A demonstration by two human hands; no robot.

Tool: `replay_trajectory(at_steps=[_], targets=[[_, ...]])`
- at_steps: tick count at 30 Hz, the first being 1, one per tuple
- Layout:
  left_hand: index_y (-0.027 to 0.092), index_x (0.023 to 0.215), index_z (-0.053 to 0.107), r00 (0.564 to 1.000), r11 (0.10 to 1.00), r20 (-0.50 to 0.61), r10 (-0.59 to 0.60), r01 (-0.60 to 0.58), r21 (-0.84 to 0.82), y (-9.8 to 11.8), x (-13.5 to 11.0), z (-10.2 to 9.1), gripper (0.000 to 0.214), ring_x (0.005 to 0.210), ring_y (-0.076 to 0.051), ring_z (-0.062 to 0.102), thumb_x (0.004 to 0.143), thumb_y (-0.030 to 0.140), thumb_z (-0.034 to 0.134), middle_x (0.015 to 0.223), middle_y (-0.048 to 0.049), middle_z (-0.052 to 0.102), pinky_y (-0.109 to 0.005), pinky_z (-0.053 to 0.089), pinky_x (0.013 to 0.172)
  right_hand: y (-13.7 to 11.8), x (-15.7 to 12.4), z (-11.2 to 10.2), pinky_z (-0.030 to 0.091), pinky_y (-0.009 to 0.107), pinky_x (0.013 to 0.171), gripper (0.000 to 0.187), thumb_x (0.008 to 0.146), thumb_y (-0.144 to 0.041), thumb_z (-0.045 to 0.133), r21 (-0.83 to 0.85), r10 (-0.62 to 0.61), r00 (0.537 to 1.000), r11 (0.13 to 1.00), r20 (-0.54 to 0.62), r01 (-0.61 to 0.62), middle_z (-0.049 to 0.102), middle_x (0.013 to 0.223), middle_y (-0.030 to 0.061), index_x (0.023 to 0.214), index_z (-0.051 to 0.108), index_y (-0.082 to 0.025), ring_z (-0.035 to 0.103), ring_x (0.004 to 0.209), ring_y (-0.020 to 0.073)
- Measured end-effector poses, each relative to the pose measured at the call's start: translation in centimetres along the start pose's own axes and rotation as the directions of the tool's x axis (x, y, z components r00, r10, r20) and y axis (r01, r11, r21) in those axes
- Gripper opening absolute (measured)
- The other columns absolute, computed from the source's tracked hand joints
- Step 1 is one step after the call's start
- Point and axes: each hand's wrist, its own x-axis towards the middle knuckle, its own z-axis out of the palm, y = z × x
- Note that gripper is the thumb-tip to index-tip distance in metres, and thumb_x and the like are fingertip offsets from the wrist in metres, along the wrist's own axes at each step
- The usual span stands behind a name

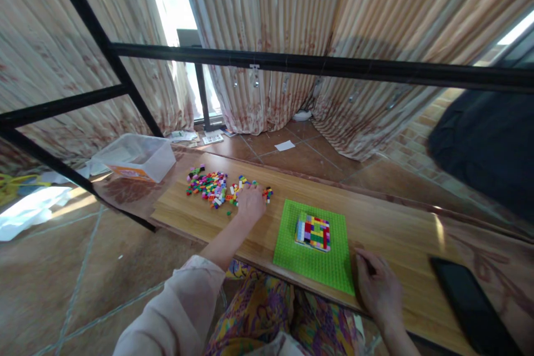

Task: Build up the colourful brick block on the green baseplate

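My left hand reaches into the right part of a pile of small coloured toy bricks on the wooden board. Its fingertips are hidden behind the back of the hand, so whether a brick is between them does not show. A green baseplate lies in front of me, carrying a low block built of many-coloured bricks. Just right of the baseplate, my right hand rests on the board with its fingers curled in. What those fingers hold, if anything, cannot be made out.
A clear plastic box with an orange label stands beyond the board's left end. At the right lies a black phone. A black metal rail crosses in front of the curtains. White paper lies on the tiled floor.
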Motion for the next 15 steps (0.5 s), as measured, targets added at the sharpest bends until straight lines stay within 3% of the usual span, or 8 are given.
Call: replay_trajectory(at_steps=[9, 15], targets=[[0.015, 0.101, 0.064, 1.0, 0.999, 0.002, 0.01, -0.01, 0.038, -0.6, -0.4, 0.1, 0.025, 0.102, -0.025, 0.057, 0.09, 0.02, 0.042, 0.101, -0.0129, 0.066, -0.038, 0.042, 0.091, 0.0, 0.0, 0.1, 0.049, 0.037, 0.077, 0.039, 0.089, -0.048, 0.043, 0.014, -0.049, 0.999, 0.999, -0.019, 0.05, 0.07, 0.098, 0.0109, 0.094, 0.069, -0.02, 0.064, 0.088, 0.025], [0.018, 0.109, 0.063, 0.996, 0.995, -0.008, 0.092, -0.092, 0.036, -1.5, -1.2, 0.1, 0.029, 0.1, -0.024, 0.059, 0.088, 0.015, 0.043, 0.108, -0.0112, 0.063, -0.037, 0.044, 0.089, -0.3, 0.1, 0.1, 0.049, 0.036, 0.077, 0.038, 0.09, -0.046, 0.043, 0.022, -0.048, 0.998, 0.999, -0.03, 0.049, 0.07, 0.097, 0.0104, 0.094, 0.069, -0.019, 0.064, 0.087, 0.0236]])
